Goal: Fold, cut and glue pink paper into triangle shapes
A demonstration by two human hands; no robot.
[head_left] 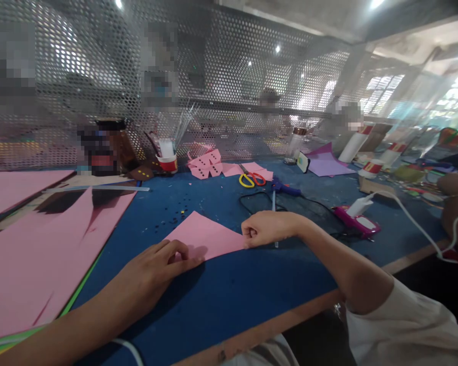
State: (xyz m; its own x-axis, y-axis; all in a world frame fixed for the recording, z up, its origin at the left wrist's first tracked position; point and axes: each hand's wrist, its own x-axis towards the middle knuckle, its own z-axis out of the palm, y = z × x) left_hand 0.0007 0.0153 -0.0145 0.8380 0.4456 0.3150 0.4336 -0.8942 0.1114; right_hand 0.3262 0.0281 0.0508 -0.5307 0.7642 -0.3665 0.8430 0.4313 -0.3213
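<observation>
A piece of pink paper, folded to a triangle-like shape, lies on the blue table in front of me. At its left end my left hand holds it, fingers curled and thumb laid along the near edge. My right hand is closed at the paper's right corner, pinching it with bent fingers; the corner's very tip is hidden. Just behind the right hand is a blue glue gun with a clear glue stick. Scissors with yellow and red handles rest beyond the paper.
Large pink sheets are stacked at the left. Pink cut-outs, a cup and purple paper stand or lie along the perforated metal screen. A magenta power strip with cords lies right. Another person's arm shows at the right edge.
</observation>
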